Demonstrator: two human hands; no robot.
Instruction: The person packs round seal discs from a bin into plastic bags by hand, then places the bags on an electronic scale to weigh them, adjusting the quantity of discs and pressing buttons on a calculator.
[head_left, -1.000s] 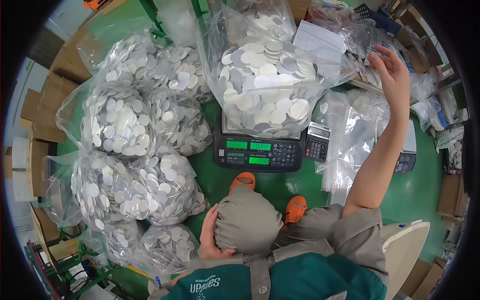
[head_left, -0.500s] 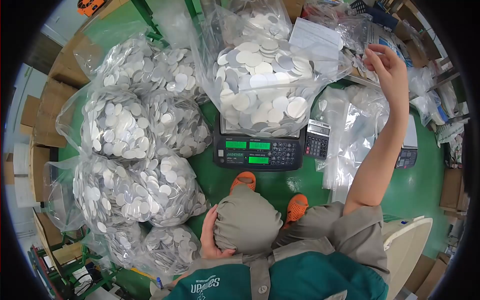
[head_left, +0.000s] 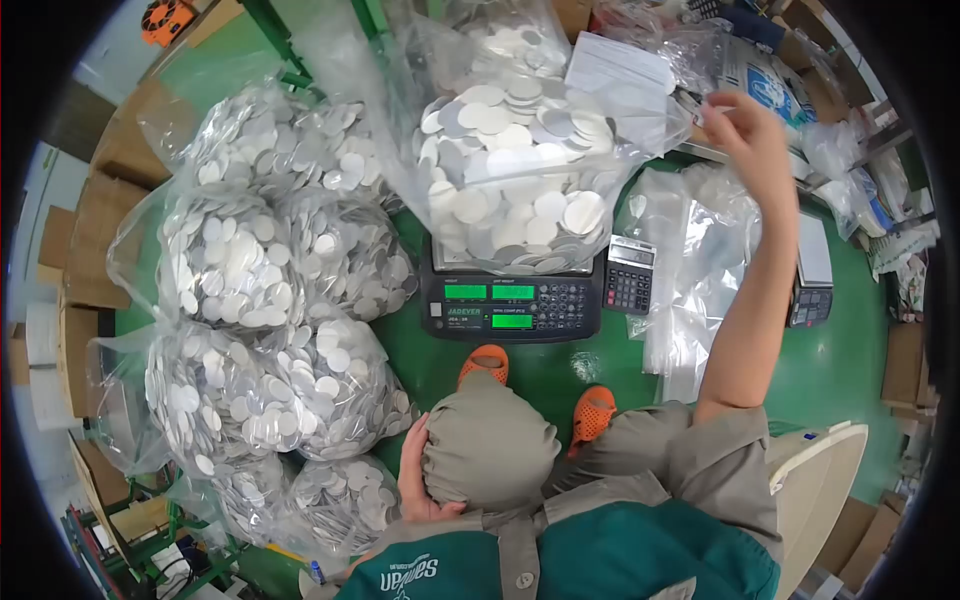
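An open clear bag of white and grey discs point(head_left: 515, 180) stands on a black counting scale point(head_left: 512, 305) with lit green displays. My right hand point(head_left: 745, 128) is raised right of the bag's opening, near its plastic edge; the fingers are bent and apart, with nothing visible in them. Resting against the grey trouser knee point(head_left: 490, 445) is my left hand point(head_left: 420, 475), its fingers spread along the side and holding nothing. A calculator point(head_left: 630, 275) lies beside the scale. White papers point(head_left: 618, 68) are behind the bag.
Several bags of discs point(head_left: 230, 260) are piled at the left. Flat clear plastic bags point(head_left: 690, 280) lie at the right, with a second scale point(head_left: 812, 270) beyond them. A cream chair point(head_left: 825, 480) is at lower right. Cardboard boxes point(head_left: 95, 240) line the far left.
My right hand has shifted slightly left and closer to the bag's edge. My left hand stays on the knee. The whole view has shifted a little.
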